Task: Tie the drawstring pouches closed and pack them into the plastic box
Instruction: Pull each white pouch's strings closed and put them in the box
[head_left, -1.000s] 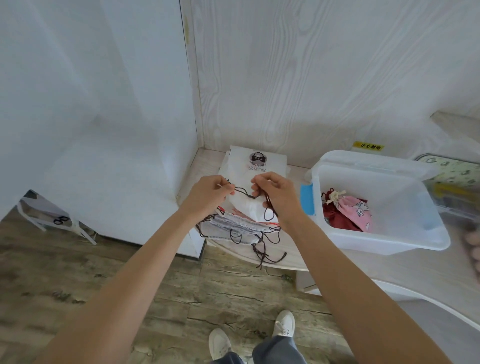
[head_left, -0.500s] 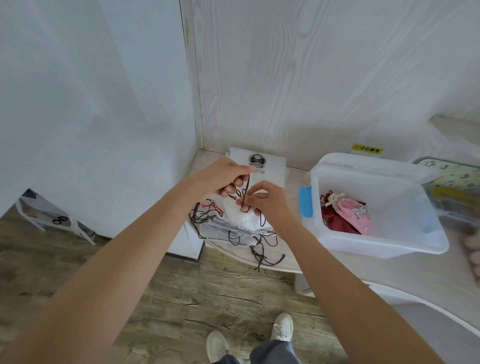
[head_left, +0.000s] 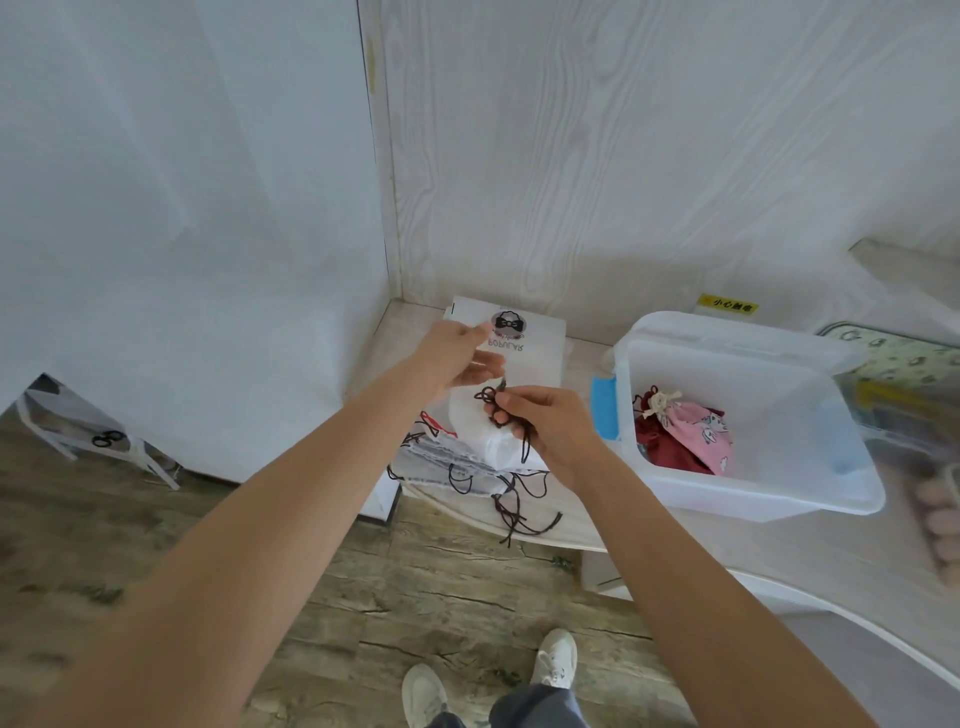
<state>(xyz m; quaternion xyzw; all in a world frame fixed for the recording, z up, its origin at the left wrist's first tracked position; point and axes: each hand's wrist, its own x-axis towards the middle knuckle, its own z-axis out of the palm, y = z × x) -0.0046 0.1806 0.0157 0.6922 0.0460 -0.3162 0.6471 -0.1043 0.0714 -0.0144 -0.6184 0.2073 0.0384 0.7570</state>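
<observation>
A white drawstring pouch is held above the table's left corner. My right hand is closed on its dark cord, which bunches into a knot just above the fingers. My left hand hovers over the knot with its fingers spread, and I cannot see cord in it. Under the pouch lies a pile of flat pouches with dark cords trailing over the table edge. The clear plastic box stands to the right, holding a pink pouch on a dark red pouch.
A white bag printed POPULAR lies behind the hands against the wall. The box's lid leans open at its back, with a blue latch on its left. A patterned container sits at the far right. The table edge curves in front.
My left hand has let the cord go and risen toward the wall, opening its fingers. My right hand keeps its hold on the cord, where a knot now shows.
</observation>
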